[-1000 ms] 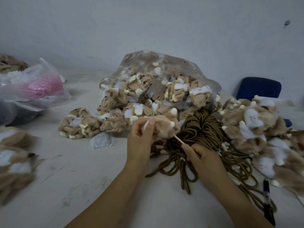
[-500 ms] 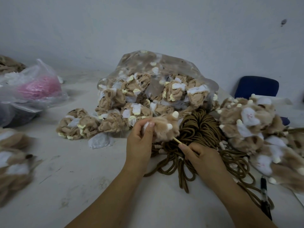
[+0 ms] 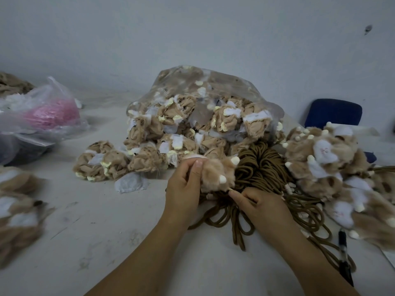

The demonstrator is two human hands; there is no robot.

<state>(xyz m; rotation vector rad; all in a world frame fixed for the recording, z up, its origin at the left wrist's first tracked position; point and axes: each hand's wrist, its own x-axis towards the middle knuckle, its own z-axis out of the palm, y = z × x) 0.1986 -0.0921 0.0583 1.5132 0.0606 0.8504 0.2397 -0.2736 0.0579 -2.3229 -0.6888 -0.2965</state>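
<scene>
My left hand [image 3: 183, 189] grips a small tan furry plush piece [image 3: 218, 174] with cream nubs, held above the table in the middle of the view. My right hand [image 3: 258, 206] pinches a thin pale wooden stick [image 3: 230, 189], whose tip goes into the underside of the plush piece. Only a short bit of the stick shows between my fingers and the fur. Both hands hover over a bundle of brown cord [image 3: 256, 171].
A clear bag [image 3: 203, 86] of inside-out tan plush skins lies behind my hands. Furry turned pieces [image 3: 324, 159] are heaped on the right, more skins [image 3: 100, 163] on the left. A pink-filled plastic bag [image 3: 47, 112], a blue chair [image 3: 333, 112] and a black pen [image 3: 344, 259] are nearby.
The stick has gone deeper into the plush piece, so less of it shows. My right hand has closed in toward my left, and the plush has turned a little.
</scene>
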